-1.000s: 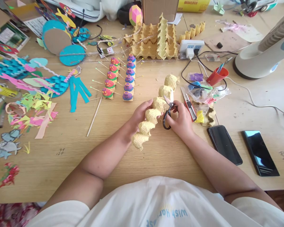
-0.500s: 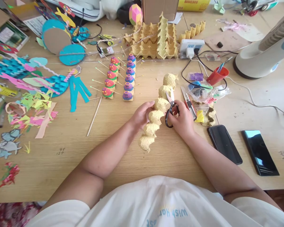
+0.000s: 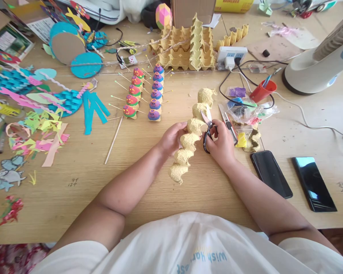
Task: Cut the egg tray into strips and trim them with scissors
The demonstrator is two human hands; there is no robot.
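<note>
Head view: light, tearable

Bench (image 3: 217,190) lies below; egg-carton strip (image 3: 188,141) slants over it, prob. v. light, semi-stiff, non-slip, weak btwn cups. Best hold: cup walls, gently. L hand (image 3: 172,140) clasps its side nr. middle; R hand (image 3: 222,142) grips scissors (image 3: 209,124) alongside, blades apart.

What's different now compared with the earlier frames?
The lower part of the egg-carton strip has swung to the person's right, and the left hand holding it has shifted slightly right too. The scissors in the right hand have also moved slightly right. Nothing was newly grasped or released. The strip's top two cups, painted rows and phones stayed about put.
</note>
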